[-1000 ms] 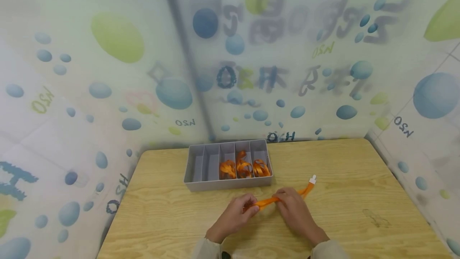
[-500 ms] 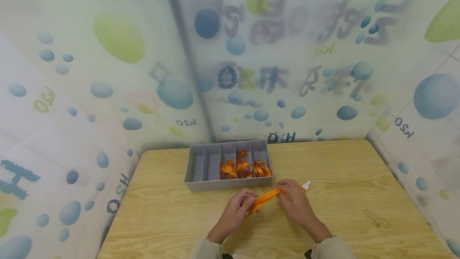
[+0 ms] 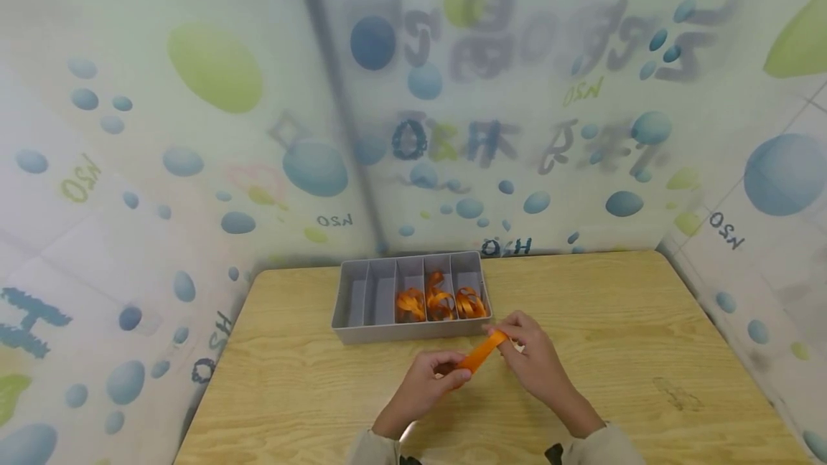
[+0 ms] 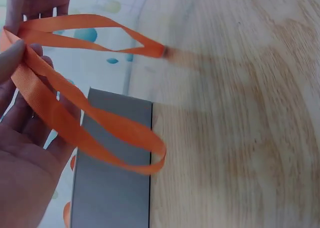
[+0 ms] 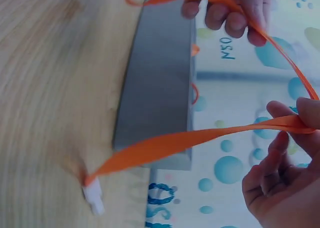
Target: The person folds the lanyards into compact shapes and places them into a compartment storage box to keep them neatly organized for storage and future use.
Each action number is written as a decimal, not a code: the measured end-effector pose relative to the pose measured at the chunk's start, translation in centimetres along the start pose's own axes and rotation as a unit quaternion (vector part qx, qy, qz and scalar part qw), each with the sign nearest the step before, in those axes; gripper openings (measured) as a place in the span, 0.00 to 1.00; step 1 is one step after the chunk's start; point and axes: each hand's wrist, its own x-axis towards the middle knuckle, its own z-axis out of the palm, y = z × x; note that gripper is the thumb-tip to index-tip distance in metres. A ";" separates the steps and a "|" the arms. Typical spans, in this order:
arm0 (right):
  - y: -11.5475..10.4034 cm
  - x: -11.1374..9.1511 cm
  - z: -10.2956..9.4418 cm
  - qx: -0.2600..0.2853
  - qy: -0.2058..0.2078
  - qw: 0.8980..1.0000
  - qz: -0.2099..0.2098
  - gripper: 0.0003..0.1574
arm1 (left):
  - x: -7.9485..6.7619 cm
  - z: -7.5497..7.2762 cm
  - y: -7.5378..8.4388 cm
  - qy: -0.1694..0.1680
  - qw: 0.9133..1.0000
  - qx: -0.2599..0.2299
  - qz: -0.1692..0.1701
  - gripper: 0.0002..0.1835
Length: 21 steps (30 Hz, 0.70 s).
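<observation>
Both hands hold an orange lanyard (image 3: 479,355) in front of the box. My left hand (image 3: 423,382) pinches the folded strap between thumb and fingers, and a loop hangs from it in the left wrist view. My right hand (image 3: 536,357) pinches another part of the strap, higher and nearer the box. In the right wrist view, a length of strap (image 5: 165,145) hangs from my right hand (image 5: 287,180) and ends in a white plastic clip (image 5: 93,198). The right hand hides that clip in the head view.
A grey divided box (image 3: 413,333) stands at the back of the wooden table (image 3: 614,321). Coiled orange lanyards (image 3: 439,303) lie in its three right compartments; the two left ones show bare bottoms. Patterned walls (image 3: 194,185) enclose the table's back and sides.
My right hand has risen slightly toward the box, drawing the strap up with it. The white clip, earlier visible beyond the right hand, has gone behind it in the head view.
</observation>
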 end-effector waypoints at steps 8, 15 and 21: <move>-1.5 0.0 -0.5 0.036 -0.019 0.999 -0.007 0.12 | 0.1 0.1 0.3 -0.008 0.999 -0.014 0.036 0.15; -2.5 0.1 -0.9 0.094 -0.044 0.995 0.001 0.12 | 0.0 0.3 0.7 -0.018 0.998 -0.025 0.062 0.09; -3.6 0.2 -1.3 0.107 -0.051 0.993 0.005 0.10 | 0.1 0.5 0.9 -0.005 0.995 -0.031 0.099 0.06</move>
